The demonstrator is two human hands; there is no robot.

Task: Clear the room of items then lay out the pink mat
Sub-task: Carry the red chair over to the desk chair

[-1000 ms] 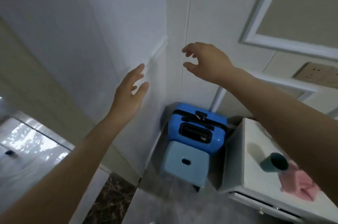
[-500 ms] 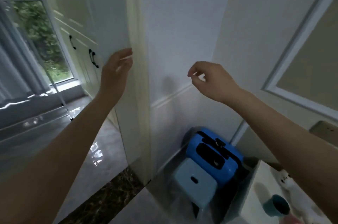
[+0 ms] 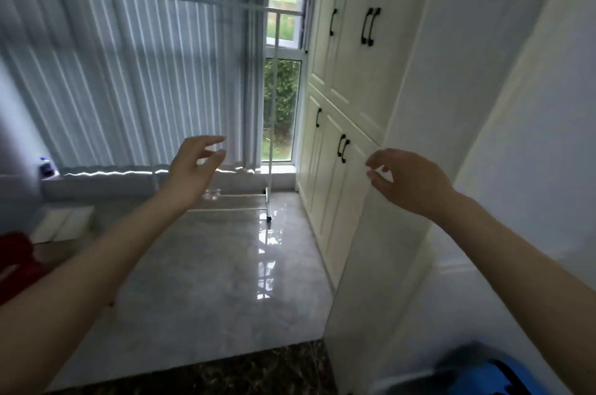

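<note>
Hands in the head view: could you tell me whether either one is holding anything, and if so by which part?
Nothing is held. The left hand and right hand are both raised in the air with loosely spread fingers, touching nothing.

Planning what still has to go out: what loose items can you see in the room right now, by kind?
White garment rack: 1
Blue-capped bottle: 1
Blue suitcase: 1
Red item, too blurred to identify: 1
Total: 4
No pink mat in view.
</note>
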